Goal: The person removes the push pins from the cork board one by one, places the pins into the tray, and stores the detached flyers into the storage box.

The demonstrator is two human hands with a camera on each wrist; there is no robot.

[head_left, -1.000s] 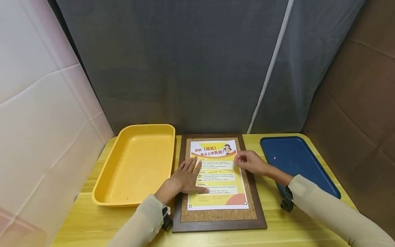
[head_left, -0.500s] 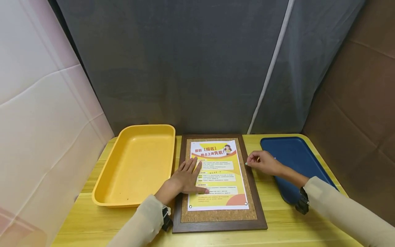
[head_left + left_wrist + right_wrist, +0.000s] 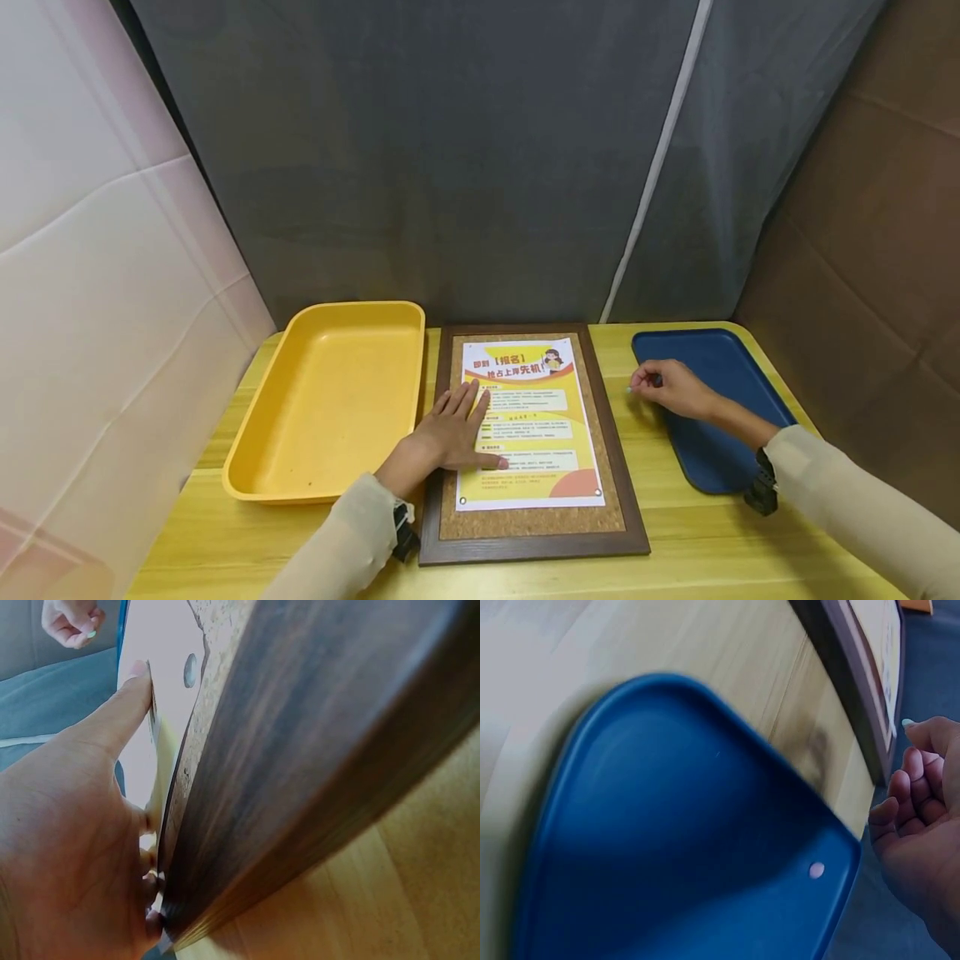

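A printed yellow and white poster (image 3: 536, 433) lies on a cork board (image 3: 532, 523) with a dark brown frame (image 3: 630, 533). My left hand (image 3: 453, 429) rests flat on the poster's left side, fingers spread. Round silver thumbtacks sit at its lower corners; one silver thumbtack (image 3: 190, 670) shows up close in the left wrist view. Right of the frame, above the table and the near left edge of a blue tray (image 3: 720, 375), my right hand (image 3: 671, 389) pinches a tiny pale green thumbtack (image 3: 630, 389). A pink thumbtack (image 3: 817, 870) lies in the blue tray, hidden by the hand in the head view.
Left of the board stands a deep yellow tray (image 3: 326, 496), close to the frame. Everything lies on a light wooden table (image 3: 225, 533). A dark grey curtain (image 3: 450, 167) hangs behind, with cloth walls at both sides.
My right hand has moved right, from the poster's right edge past the frame to the blue tray's edge, with the green thumbtack between its fingertips. The left hand has stayed put.
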